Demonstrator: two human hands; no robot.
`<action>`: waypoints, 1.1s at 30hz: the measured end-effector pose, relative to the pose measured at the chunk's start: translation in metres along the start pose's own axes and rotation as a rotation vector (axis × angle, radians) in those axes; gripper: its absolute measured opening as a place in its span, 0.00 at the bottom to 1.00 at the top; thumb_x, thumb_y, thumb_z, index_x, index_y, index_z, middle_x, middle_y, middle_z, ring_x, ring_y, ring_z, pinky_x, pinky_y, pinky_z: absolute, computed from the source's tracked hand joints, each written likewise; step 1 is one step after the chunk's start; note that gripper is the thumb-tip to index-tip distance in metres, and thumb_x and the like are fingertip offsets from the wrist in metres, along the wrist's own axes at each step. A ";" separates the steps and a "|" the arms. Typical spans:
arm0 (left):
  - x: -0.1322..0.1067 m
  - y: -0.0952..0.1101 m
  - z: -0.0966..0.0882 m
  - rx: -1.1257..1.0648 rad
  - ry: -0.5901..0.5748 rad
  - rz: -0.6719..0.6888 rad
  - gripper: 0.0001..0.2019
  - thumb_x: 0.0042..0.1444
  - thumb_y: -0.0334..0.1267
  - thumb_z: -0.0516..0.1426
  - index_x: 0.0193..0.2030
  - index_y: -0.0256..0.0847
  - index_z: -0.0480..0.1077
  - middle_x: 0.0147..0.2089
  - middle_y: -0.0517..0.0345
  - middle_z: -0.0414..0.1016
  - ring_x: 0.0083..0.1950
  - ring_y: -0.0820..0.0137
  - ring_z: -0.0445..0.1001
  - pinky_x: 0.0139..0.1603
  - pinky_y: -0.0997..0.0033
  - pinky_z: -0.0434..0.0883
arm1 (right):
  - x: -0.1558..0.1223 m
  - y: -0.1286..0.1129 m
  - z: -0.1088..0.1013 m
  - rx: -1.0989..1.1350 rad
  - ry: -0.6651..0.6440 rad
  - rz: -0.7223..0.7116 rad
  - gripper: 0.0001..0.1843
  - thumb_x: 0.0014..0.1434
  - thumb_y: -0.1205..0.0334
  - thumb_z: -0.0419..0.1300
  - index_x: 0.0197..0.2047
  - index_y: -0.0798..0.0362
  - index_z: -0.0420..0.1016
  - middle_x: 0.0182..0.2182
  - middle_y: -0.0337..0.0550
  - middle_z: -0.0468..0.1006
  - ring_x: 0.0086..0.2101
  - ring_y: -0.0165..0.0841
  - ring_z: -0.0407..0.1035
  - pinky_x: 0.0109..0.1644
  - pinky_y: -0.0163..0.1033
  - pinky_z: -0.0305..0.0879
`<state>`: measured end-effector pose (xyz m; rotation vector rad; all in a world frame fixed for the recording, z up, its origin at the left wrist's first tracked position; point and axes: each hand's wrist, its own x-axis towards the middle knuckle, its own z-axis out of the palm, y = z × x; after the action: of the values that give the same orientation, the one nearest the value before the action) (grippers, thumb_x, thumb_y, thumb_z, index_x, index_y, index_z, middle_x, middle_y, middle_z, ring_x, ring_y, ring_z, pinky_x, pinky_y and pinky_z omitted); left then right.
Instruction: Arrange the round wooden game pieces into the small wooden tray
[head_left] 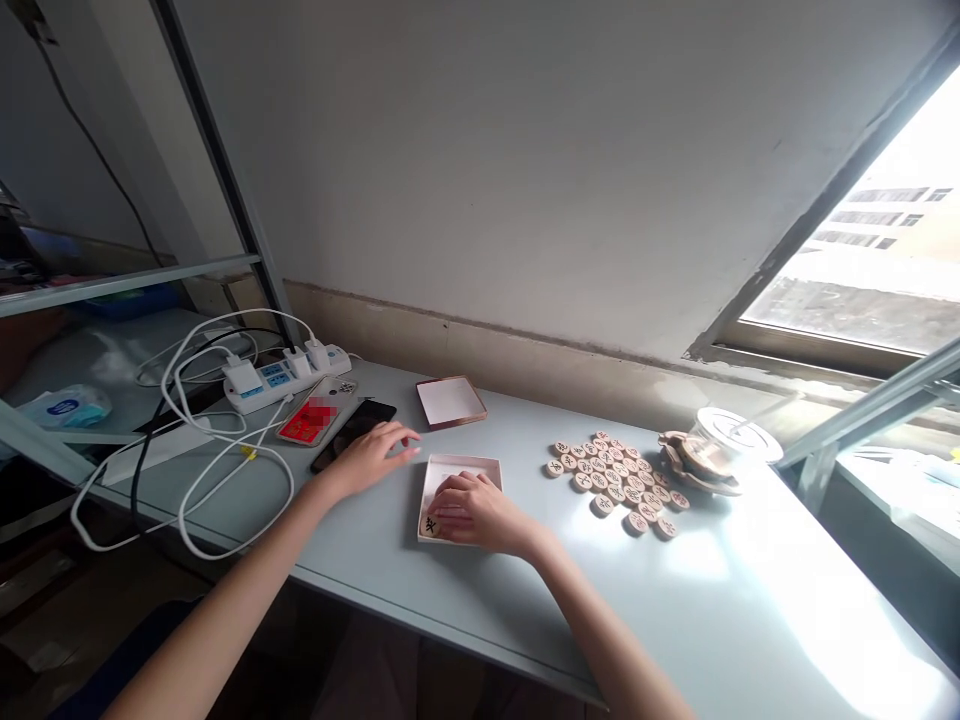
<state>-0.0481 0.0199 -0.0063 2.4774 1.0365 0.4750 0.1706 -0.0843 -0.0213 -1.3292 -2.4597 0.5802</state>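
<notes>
A shallow open box (pixel 463 465) lies on the pale blue table (pixel 750 620). My right hand (pixel 474 510) rests inside it, fingers curled, beside one wooden disc (pixel 430 524) in the box's near left corner. What the fingers hold is hidden. My left hand (pixel 373 455) lies flat on the table just left of the box, fingers stretched out, next to a black phone (pixel 352 432). The box lid (pixel 451 402) sits behind. A pile of several round wooden chess pieces (pixel 619 483) lies to the right.
A white power strip (pixel 285 373) with plugs and looping white and black cables (pixel 202 470) fills the table's left end. A red-backed phone (pixel 313 415) lies by the black one. A clear lidded cup (pixel 731 437) and wooden coasters (pixel 697 462) stand near the window.
</notes>
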 end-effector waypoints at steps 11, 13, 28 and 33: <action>0.065 0.018 0.061 -0.206 -0.059 0.115 0.09 0.53 0.43 0.56 0.33 0.41 0.74 0.38 0.56 0.73 0.39 0.67 0.71 0.39 0.70 0.67 | -0.003 0.011 -0.005 -0.129 0.115 0.008 0.16 0.50 0.58 0.64 0.43 0.52 0.73 0.44 0.45 0.73 0.45 0.37 0.65 0.48 0.40 0.59; 0.070 0.015 0.068 -0.310 -0.013 0.123 0.12 0.53 0.46 0.56 0.31 0.40 0.73 0.37 0.55 0.73 0.38 0.67 0.71 0.38 0.70 0.67 | -0.017 0.019 -0.028 -0.119 0.179 0.067 0.15 0.49 0.58 0.65 0.41 0.52 0.74 0.43 0.45 0.72 0.45 0.36 0.65 0.48 0.39 0.60; 0.049 0.026 0.055 -0.138 0.133 0.031 0.18 0.58 0.51 0.51 0.47 0.43 0.68 0.36 0.57 0.73 0.35 0.66 0.73 0.38 0.69 0.67 | -0.091 0.068 -0.073 -0.158 0.245 0.707 0.08 0.54 0.60 0.58 0.38 0.51 0.66 0.33 0.40 0.72 0.31 0.31 0.65 0.33 0.35 0.61; 0.020 0.041 0.062 0.047 0.170 -0.218 0.15 0.62 0.45 0.46 0.50 0.40 0.63 0.28 0.56 0.74 0.35 0.60 0.75 0.36 0.66 0.65 | -0.049 0.036 -0.040 -0.114 0.304 0.321 0.14 0.59 0.65 0.54 0.49 0.51 0.65 0.46 0.45 0.69 0.47 0.34 0.63 0.49 0.40 0.62</action>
<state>0.0175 -0.0066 -0.0359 2.3593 1.3817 0.6049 0.2400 -0.0996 -0.0064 -1.7321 -2.0782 0.2816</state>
